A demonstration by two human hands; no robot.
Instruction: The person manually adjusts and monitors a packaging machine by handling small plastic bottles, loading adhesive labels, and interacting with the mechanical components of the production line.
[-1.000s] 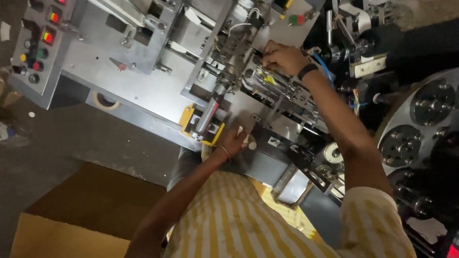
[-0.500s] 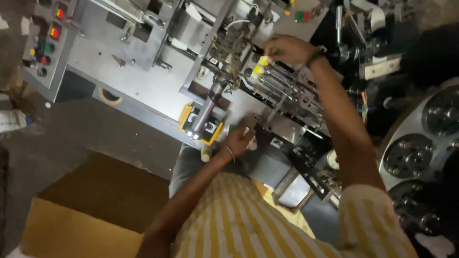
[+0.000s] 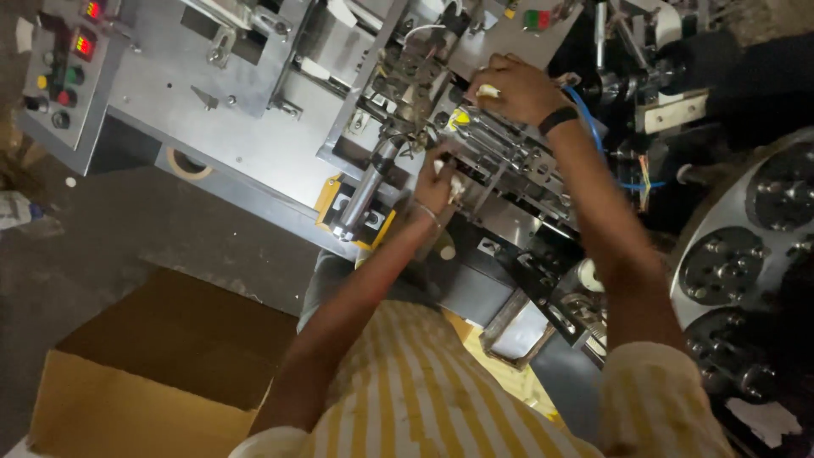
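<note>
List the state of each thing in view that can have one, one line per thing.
Brown cardboard box: open, on the floor.
Red digit displays on the grey control panel: lit.
Left hand: pinching a small white piece.
Right hand: resting on the grey metal machine, small white piece at the fingers.

At your near left stands an open brown cardboard box (image 3: pixel 161 373), its flaps up. Far left, the grey control panel (image 3: pixel 64 72) carries two small rectangular displays (image 3: pixel 85 42) glowing red. By the machine's lower edge sit yellow-and-black labels (image 3: pixel 329 197), just left of your forearm.
</note>
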